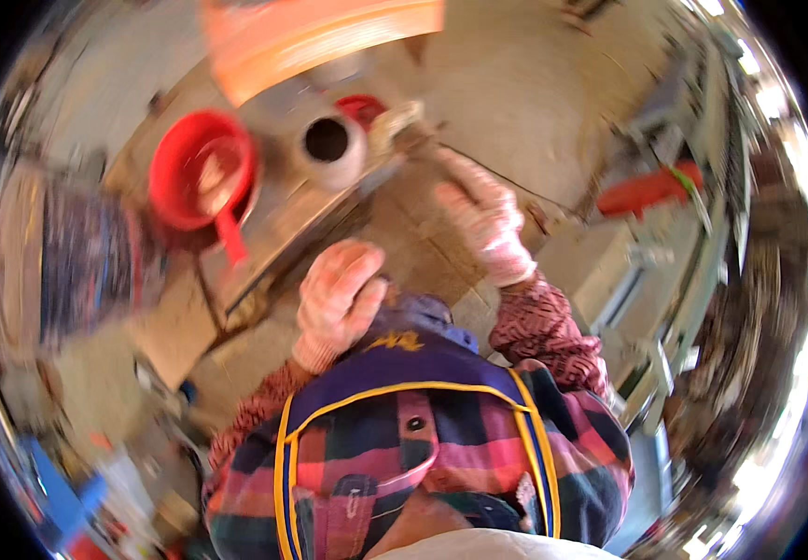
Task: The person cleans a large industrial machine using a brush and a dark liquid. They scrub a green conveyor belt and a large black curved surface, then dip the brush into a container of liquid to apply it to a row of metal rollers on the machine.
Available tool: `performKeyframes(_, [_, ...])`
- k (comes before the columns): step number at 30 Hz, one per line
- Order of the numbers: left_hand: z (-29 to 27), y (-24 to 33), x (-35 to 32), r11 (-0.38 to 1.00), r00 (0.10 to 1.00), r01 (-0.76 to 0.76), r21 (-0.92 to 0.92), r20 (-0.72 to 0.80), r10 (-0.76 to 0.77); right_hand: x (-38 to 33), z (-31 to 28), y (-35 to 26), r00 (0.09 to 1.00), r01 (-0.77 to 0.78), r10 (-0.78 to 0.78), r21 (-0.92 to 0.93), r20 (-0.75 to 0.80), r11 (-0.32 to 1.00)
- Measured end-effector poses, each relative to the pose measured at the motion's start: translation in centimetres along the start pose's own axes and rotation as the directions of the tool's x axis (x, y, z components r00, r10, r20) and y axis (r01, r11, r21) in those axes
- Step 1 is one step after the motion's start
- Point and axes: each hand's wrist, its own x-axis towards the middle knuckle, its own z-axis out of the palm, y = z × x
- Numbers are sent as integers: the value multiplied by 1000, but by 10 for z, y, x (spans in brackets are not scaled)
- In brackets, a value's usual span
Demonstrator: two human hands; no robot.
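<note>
Both my hands wear pink-and-white work gloves. My right hand (pixel 483 219) reaches forward and is closed on a thin handle or tool whose blurred head (pixel 395 126) lies next to a round grey vessel with a dark opening (pixel 329 145). My left hand (pixel 339 299) is held close to my chest, fingers curled loosely; whether it holds anything is not visible. The vessel stands on a grey metal tabletop (pixel 278 219). A red bowl-shaped scoop with a handle (pixel 201 173) sits to the vessel's left.
An orange tray or crate (pixel 315 33) lies at the far edge of the tabletop. A small red object (pixel 359 107) sits behind the vessel. A red tool (pixel 651 191) rests on grey machinery at right. The floor is concrete. The picture is motion-blurred.
</note>
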Motion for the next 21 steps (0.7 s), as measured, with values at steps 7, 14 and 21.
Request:
performKeyframes(7, [-44, -32, -13, 978, 984, 172, 115, -60, -166, 77, 56, -24, 945, 176, 4, -519, 327, 837])
performKeyframes(14, [-50, -29, -5, 973, 970, 212, 92, -140, -198, 133, 98, -52, 813, 356, 259, -797, 521, 488])
performKeyframes(21, [-55, -37, -6, 970, 964, 213, 121, -186, -189, 152, 108, -69, 781, 260, 391, -823, 486, 505])
